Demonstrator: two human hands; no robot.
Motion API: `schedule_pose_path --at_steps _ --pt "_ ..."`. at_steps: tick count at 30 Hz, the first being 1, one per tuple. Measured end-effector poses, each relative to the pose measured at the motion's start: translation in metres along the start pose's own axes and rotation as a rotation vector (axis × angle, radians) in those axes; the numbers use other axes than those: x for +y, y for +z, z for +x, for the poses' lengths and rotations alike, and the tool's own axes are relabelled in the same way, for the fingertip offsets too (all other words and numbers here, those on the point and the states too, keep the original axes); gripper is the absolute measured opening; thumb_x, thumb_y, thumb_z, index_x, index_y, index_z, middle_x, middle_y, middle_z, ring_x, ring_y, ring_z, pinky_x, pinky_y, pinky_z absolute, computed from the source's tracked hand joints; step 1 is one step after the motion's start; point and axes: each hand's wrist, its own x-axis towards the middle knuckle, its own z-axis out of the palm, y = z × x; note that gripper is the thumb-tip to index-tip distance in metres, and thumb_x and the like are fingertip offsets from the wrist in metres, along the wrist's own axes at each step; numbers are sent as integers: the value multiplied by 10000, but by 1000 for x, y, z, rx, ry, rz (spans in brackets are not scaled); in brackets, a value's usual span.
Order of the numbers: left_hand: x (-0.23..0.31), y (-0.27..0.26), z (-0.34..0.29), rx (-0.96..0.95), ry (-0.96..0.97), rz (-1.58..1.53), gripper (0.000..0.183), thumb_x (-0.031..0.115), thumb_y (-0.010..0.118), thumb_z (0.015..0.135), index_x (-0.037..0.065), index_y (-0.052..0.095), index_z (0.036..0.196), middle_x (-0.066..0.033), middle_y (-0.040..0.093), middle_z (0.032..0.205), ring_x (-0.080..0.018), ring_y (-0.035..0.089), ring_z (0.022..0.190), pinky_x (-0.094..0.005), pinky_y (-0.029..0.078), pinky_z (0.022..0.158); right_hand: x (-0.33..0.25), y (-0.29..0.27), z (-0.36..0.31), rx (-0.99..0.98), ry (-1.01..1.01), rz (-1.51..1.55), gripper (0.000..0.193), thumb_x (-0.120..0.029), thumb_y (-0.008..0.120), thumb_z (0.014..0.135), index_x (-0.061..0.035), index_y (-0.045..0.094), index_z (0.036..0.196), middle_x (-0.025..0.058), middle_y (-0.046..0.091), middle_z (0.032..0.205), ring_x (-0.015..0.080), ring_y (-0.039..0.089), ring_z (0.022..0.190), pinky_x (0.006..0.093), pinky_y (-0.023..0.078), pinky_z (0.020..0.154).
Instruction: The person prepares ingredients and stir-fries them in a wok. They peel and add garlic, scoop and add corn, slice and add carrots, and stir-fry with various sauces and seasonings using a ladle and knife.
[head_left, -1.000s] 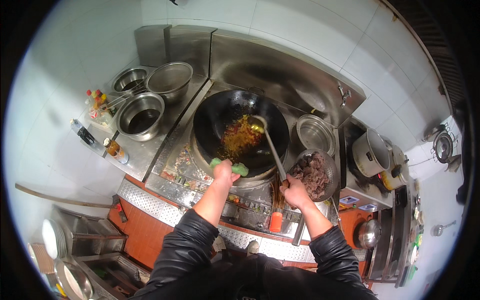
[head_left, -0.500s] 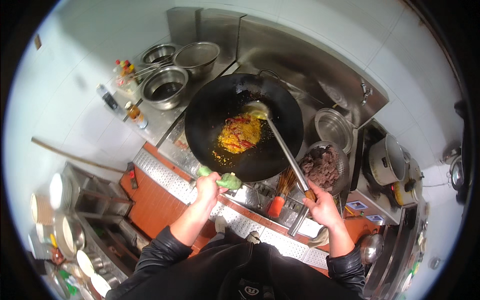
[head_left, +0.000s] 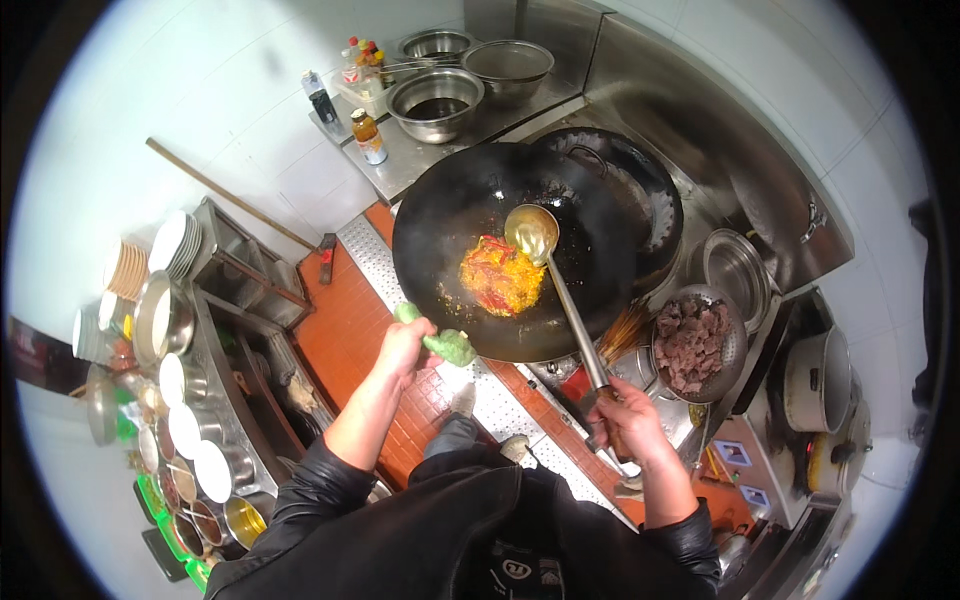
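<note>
A large black wok (head_left: 440, 215) is off its burner ring, tilted, its near edge beside my left hand. Within it lies a heap of yellow and red food (head_left: 500, 280), with what look like dried chillies. My left hand (head_left: 405, 348) is closed round a green cloth (head_left: 449, 347) at the wok's near left rim; the cloth covers the grip. My right hand (head_left: 632, 420) wraps round the wooden handle of a long ladle (head_left: 568, 300). The ladle's bowl rests inside the wok, beside the food's far right edge.
Right of the wok, a strainer (head_left: 735, 370) holds pieces of brown meat near a metal basin (head_left: 738, 265). The black burner ring (head_left: 660, 205) shows behind. Bowls (head_left: 435, 105) and bottles (head_left: 368, 138) stand at back left. A shelf with pots (head_left: 160, 320) and plates is at left.
The wok has come off the burner toward the left, uncovering the black ring, with my left hand and cloth at its rim. The ladle stays by the food. The whole view has turned.
</note>
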Motion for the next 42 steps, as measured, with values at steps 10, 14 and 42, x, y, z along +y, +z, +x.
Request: schedule_pose_path --at_steps 10,14,42 --pt "2 7 -11 27 -5 50 495 419 548 951 -4 526 1208 -123 687 1021 -194 667 795 -301 539 635 47 63 17 -269 105 50 423 -318 457 1042 -42 399 1356 151 678 1046 212 692 751 312 566 659" --pt "-1 3 -15 -27 -6 79 572 518 522 958 -2 562 1194 -119 713 1025 -190 687 823 -289 530 636 54 77 17 -325 142 88 428 -360 388 1053 -56 430 1350 128 661 1132 199 684 860 318 551 716" --pt "-262 69 -134 330 484 707 568 246 428 962 -4 367 1469 -247 411 1476 -411 311 1423 -448 215 1169 233 105 51 -500 727 669 367 -437 446 1014 -89 524 1099 116 639 1030 240 620 1023 358 517 849"
